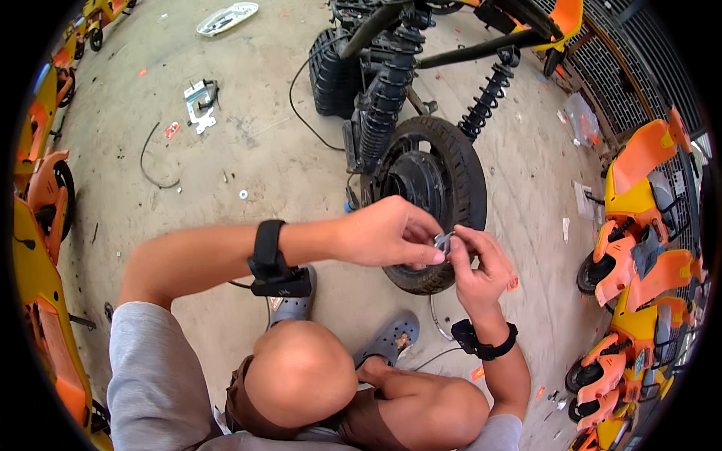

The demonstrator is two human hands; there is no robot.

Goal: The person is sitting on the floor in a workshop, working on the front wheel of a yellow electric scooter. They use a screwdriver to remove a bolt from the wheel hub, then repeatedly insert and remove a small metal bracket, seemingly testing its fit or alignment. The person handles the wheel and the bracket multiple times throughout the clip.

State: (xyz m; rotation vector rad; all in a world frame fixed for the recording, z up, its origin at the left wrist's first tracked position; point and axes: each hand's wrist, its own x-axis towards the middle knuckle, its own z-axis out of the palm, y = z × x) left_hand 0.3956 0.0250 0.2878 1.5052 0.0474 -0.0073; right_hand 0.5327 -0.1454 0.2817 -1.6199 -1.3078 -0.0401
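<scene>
My left hand (391, 229) and my right hand (481, 267) meet in front of a black wheel (470, 188) on a scooter's rear assembly. Both hands have their fingertips closed on a small grey metal part (444, 244), whose exact shape is partly hidden by the fingers. Above the wheel are two black coil-spring shocks (485, 101) and a ribbed black housing (335, 71). A thin black cable runs down beside the housing. My bent knees and grey clogs are below my hands.
Rows of yellow-orange scooters (639, 173) line both sides. On the concrete floor lie a silver bracket (199, 113), a black hose (150, 165), a washer (243, 195), a white oval part (226, 19) and small scraps. A clear plastic bag (581, 116) lies by the mesh wall.
</scene>
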